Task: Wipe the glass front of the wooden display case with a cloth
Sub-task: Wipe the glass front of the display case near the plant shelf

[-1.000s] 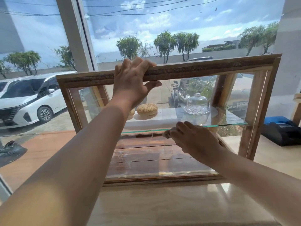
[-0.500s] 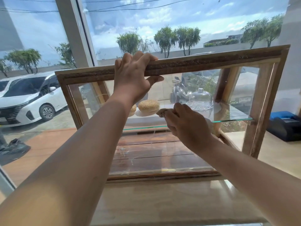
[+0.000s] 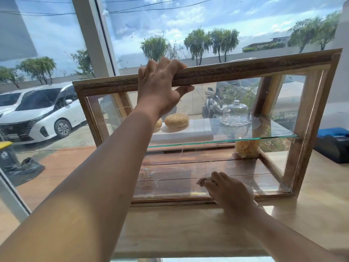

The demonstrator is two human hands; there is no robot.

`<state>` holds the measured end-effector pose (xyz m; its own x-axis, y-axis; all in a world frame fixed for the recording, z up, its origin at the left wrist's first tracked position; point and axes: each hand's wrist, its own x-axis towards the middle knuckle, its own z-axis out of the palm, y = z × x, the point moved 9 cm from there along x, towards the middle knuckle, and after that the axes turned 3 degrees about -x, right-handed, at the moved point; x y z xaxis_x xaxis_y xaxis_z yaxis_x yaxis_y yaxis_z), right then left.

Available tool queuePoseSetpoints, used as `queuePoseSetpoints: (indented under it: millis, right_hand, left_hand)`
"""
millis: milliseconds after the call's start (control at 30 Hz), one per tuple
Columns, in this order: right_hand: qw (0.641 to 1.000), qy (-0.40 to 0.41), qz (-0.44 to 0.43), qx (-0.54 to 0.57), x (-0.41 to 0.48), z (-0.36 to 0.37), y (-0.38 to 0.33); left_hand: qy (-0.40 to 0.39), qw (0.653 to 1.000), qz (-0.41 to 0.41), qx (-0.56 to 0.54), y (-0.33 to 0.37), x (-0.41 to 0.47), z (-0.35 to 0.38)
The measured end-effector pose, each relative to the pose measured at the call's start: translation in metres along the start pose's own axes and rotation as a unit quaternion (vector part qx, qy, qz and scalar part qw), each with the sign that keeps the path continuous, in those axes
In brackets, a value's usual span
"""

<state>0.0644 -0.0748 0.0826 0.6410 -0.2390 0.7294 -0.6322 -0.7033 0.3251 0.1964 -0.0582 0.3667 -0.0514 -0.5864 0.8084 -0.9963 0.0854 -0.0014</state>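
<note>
Left hand point(image 3: 159, 86) grips the top rail of the wooden display case point(image 3: 222, 72), fingers curled over the rail's upper edge and the thumb stretched along its underside against the glass. Its bare forearm runs up from the lower left corner of the view. To the left, outside the window point(image 3: 56, 35), a white car point(image 3: 37, 112) is parked. The case stands on a pale surface point(image 3: 179, 227), tilted a little in the view, its glass front point(image 3: 170, 174) streaked near the lower left. Inside, on the glass shelf point(image 3: 273, 136), a sesame bun point(image 3: 176, 120) sits just right of the left wrist, with a clear glass dome point(image 3: 236, 112) further right. Beneath the shelf a yellowish, net-like bundle point(image 3: 246, 148) rests on the wooden floor of the case. Low on the glass, right of centre, the right hand point(image 3: 229, 190) is closed around a small bunched cloth point(image 3: 204, 180), pressing it to the pane just above the bottom rail. At far right a dark box with a blue top point(image 3: 332, 142) lies on the surface beside the case.
</note>
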Motion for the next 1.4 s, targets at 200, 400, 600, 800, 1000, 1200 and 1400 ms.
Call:
queuePoseSetpoints:
  millis: [200,400,600,800,1000,1200,1400]
  right_hand:
    - [0.995,-0.093,0.033,0.023,-0.030,0.029,-0.012]
    - [0.983,-0.160,0.085,0.010,-0.060,0.025,0.031]
    - [0.945,-0.241,0.221,-0.014,-0.122,0.012,0.113]
    - [0.900,-0.224,0.371,-0.039,-0.160,-0.021,0.164]
    - [0.935,-0.098,0.338,-0.028,-0.119,-0.054,0.178]
    - [0.957,-0.013,0.285,-0.049,-0.095,-0.073,0.189]
    - [0.945,-0.175,0.275,-0.016,-0.156,-0.013,0.159]
  left_hand:
    - [0.002,1.000,-0.013,0.004,-0.001,0.001,0.001]
    - [0.027,1.000,0.003,0.014,0.001,-0.002,0.000]
    - [0.068,0.997,-0.013,0.039,0.008,-0.005,0.004]
    - [0.114,0.992,-0.034,0.042,0.011,-0.006,0.004]
    - [0.143,0.988,-0.028,0.041,0.012,-0.008,0.003]
    - [0.163,0.985,-0.021,0.057,0.012,-0.008,0.002]
    - [0.164,0.983,-0.010,0.079,0.013,-0.008,0.003]
